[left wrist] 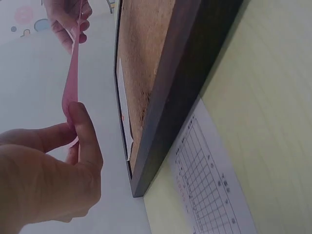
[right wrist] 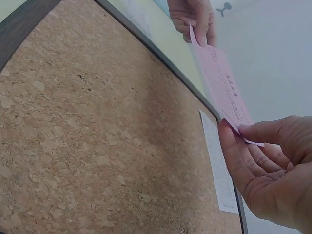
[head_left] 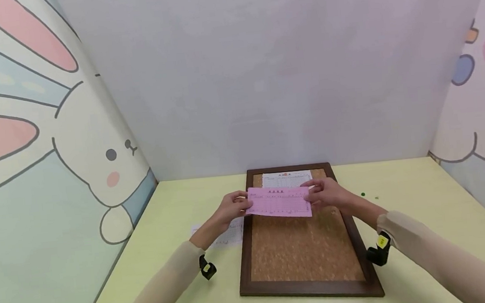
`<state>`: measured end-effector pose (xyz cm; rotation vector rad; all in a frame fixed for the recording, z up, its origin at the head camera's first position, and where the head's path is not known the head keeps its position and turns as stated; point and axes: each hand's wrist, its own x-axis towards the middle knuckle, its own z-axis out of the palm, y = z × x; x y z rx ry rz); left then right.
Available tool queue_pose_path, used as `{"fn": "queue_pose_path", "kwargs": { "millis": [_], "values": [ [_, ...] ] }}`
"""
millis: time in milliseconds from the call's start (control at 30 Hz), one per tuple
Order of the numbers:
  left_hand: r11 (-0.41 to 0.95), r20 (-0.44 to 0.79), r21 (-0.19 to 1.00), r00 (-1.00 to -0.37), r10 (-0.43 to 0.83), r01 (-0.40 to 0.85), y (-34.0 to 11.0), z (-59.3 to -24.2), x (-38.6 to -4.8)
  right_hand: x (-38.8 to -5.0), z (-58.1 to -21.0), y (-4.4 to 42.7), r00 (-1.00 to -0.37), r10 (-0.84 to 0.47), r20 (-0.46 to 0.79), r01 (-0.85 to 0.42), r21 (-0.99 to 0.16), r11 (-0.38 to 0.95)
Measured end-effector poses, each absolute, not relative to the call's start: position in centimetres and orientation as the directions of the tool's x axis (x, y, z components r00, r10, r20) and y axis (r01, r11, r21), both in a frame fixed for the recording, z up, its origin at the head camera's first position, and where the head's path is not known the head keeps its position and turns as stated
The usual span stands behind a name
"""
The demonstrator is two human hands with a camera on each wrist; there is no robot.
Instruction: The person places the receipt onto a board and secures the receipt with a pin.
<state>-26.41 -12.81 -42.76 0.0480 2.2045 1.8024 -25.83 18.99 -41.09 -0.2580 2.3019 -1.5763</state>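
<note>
A pink printed slip [head_left: 278,202] is held up above the cork board [head_left: 303,252], stretched between both hands. The left hand [head_left: 232,207] pinches its left end between thumb and fingers; the left wrist view shows this hand [left wrist: 53,175] on the bent edge of the slip [left wrist: 71,83]. At the other end the right hand [head_left: 327,194] pinches the slip, and in the right wrist view this hand [right wrist: 273,170] has thumb and fingertips on the paper [right wrist: 222,87]. Behind the slip, a white printed sheet [head_left: 287,179] lies at the board's top.
The board's dark wooden frame [head_left: 308,288] rests on a pale yellow table [head_left: 185,291]. Another white printed sheet [head_left: 228,235] lies at its left side, partly hidden by the left arm. A small green object [head_left: 363,194] sits right of the board. Walls stand behind and at both sides.
</note>
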Motion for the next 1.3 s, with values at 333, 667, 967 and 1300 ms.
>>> {"fn": "queue_pose_path", "kwargs": {
  "millis": [333, 667, 967, 1300],
  "values": [
    [0.216, -0.222, 0.961, -0.949, 0.222, -0.174, -11.3, -43.8, -27.1, -26.4, -41.1, 20.0, -0.944, -0.287, -0.163, 0.03, -0.909, 0.416],
    [0.272, -0.265, 0.942, -0.93, 0.256, -0.194, -11.5, -45.7, -27.3, -26.8, -43.0, 20.3, -0.948, -0.253, -0.192, 0.063, -0.895, 0.442],
    [0.224, -0.246, 0.955, -0.944, 0.22, -0.197, -10.4, -46.1, -27.8, -27.0, -44.2, 21.0, -0.95, -0.24, -0.202, 0.084, -0.9, 0.427],
    [0.229, -0.255, 0.952, -0.942, 0.22, -0.204, -10.7, -46.1, -27.6, -27.0, -44.8, 21.2, -0.95, -0.228, -0.215, 0.119, -0.92, 0.374]
  ]
}}
